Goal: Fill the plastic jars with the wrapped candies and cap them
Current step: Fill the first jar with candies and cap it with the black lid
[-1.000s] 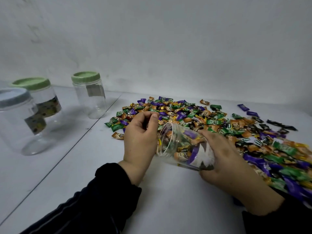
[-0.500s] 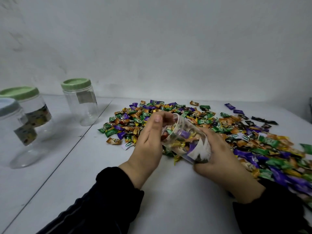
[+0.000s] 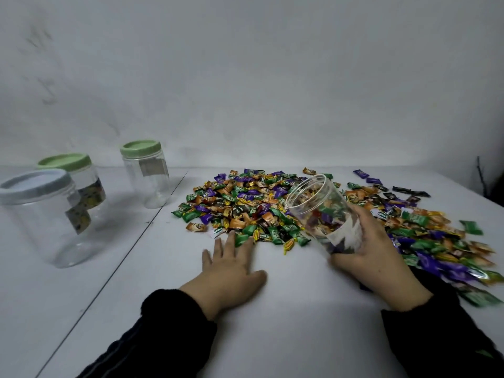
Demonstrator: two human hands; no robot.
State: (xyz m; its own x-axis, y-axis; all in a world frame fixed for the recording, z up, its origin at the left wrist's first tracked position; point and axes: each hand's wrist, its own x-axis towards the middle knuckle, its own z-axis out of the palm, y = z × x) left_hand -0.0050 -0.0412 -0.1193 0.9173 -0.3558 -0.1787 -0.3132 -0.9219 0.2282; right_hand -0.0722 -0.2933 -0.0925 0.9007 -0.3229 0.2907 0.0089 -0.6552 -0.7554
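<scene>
Now, right hand point(image 3: 373, 257): at 4 o'clock, fingers curled round the open jar point(image 3: 324, 211), which is tilted with its mouth toward 11 o'clock and partly filled.
Left hand point(image 3: 231, 268): flat on the table point(image 3: 286, 336), fingers spread, tips touching the candy pile point(image 3: 259, 203).
Capped jars point(image 3: 146, 173): three at 9 o'clock.
</scene>
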